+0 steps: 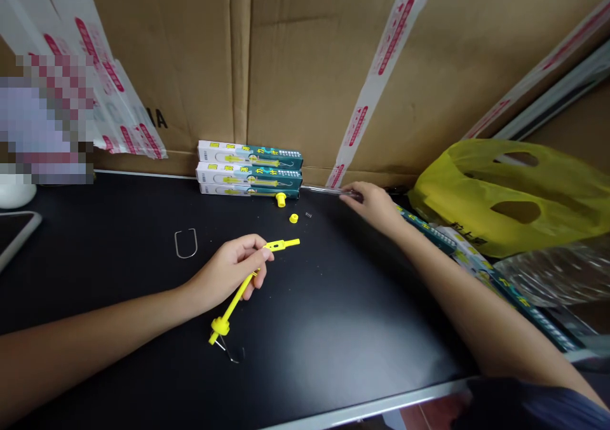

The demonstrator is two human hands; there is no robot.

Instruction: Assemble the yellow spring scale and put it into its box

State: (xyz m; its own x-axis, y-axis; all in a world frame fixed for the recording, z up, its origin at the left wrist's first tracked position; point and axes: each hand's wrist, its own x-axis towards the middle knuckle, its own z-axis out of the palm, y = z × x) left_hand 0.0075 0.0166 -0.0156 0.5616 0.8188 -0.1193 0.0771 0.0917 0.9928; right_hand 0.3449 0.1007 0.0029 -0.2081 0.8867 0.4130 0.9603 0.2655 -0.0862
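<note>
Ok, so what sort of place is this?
Perhaps a small workshop: small yellow parts lie loose on the black tabletop, near stacked printed boxes, with taped cardboard close behind.

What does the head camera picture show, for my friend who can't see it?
A person's left hand holds yellow parts over a black table, while the right hand is at a clear tube beside small stacked boxes.

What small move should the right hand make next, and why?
Probably bring the clear tube forward: the right hand is already at it, beside the cardboard, while the left hand holds the yellow rod well in front of it.
</note>
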